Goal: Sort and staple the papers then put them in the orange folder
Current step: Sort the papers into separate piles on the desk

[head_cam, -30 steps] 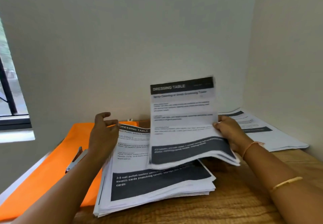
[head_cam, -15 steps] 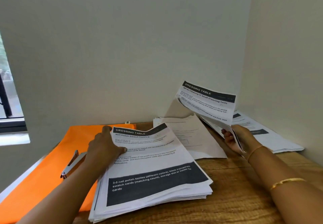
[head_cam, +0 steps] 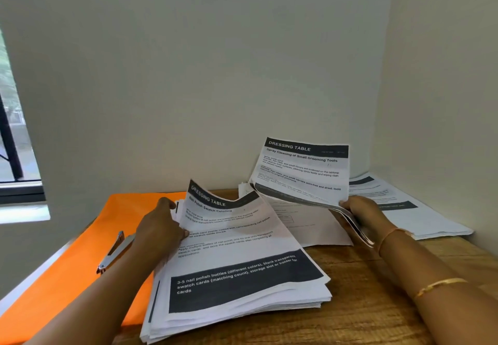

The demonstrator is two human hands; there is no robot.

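Lower centre: stack of papers on a wooden table. Its top sheet is headed "DRESSING TABLE, Nail Polish Swatch Coloring"; the black band begins "3-5 nail polish bottles (different colors)".
Left hand: pinches that sheet's left edge, which curls upward.
Right hand, right of centre: grasps a thin sheaf, tilted up, headed "DRESSING TABLE, Spray Cleaning of Small Grooming Tools".
Lower left: orange folder, flat, with a stapler on it.
Far right: second pile by the wall.
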